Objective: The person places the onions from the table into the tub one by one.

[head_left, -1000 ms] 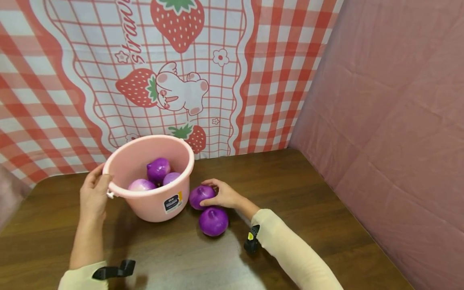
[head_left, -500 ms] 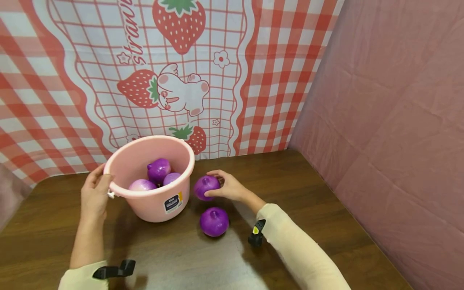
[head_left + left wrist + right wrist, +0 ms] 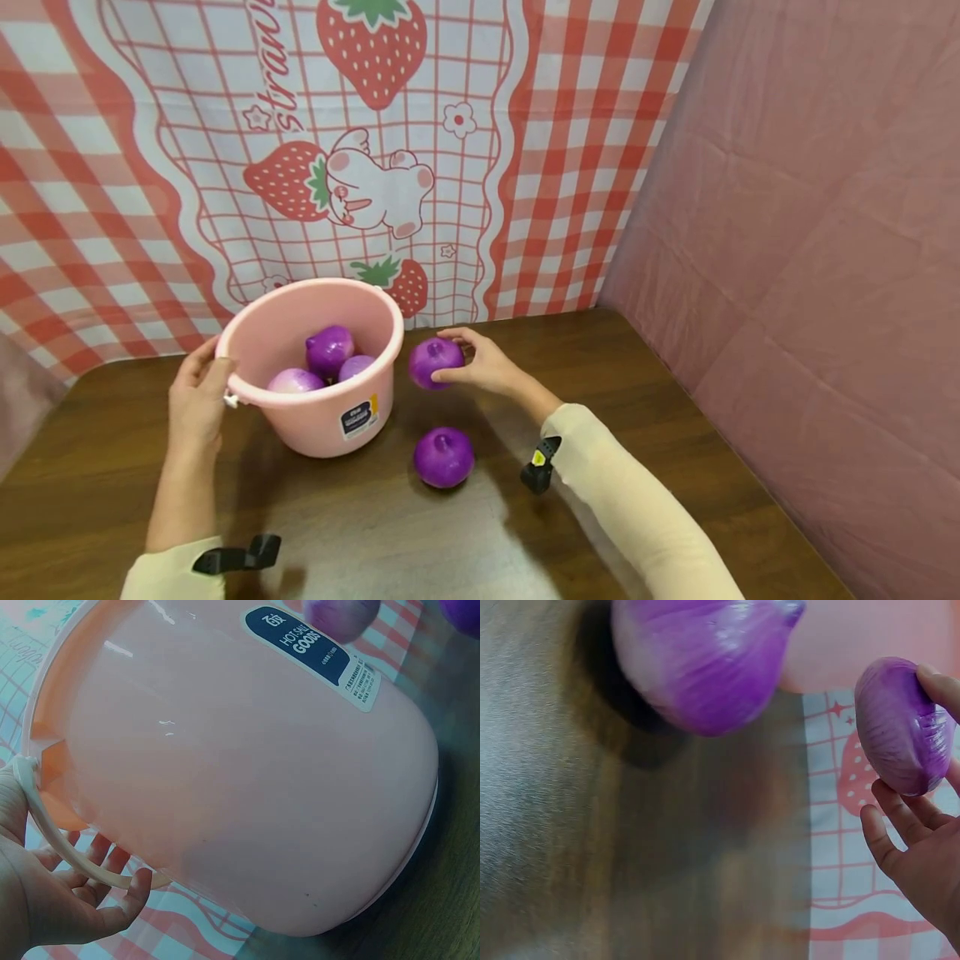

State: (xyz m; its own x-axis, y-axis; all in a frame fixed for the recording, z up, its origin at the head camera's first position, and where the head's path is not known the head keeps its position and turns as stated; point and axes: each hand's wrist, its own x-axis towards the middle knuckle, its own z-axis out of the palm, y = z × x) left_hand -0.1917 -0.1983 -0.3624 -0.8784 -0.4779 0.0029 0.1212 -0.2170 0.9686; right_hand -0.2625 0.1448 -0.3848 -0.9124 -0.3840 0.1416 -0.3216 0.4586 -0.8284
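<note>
A pink plastic bucket [image 3: 315, 429] stands on the table, slightly tilted, with three purple onions inside: a dark one [image 3: 330, 350], a pale one [image 3: 296, 381] and one half hidden by the rim [image 3: 356, 367]. My left hand [image 3: 197, 408] grips the bucket's left rim; in the left wrist view its fingers curl by the pale handle [image 3: 75, 859]. Just right of the bucket, my right hand [image 3: 486, 367] pinches a purple onion [image 3: 429, 364] between thumb and fingers, raised off the table. Below it another purple onion [image 3: 443, 458] rests on the wood, apart from the bucket.
The brown wooden table [image 3: 360, 533] meets a strawberry-patterned checked cloth [image 3: 570, 183] close behind the bucket. A pink cloth [image 3: 810, 250] hangs along the right edge. Black straps with small devices sit on both sleeves [image 3: 630, 492].
My right hand has lifted its onion off the table, up and slightly right, away from the onion beside it. The left hand and bucket have stayed in place.
</note>
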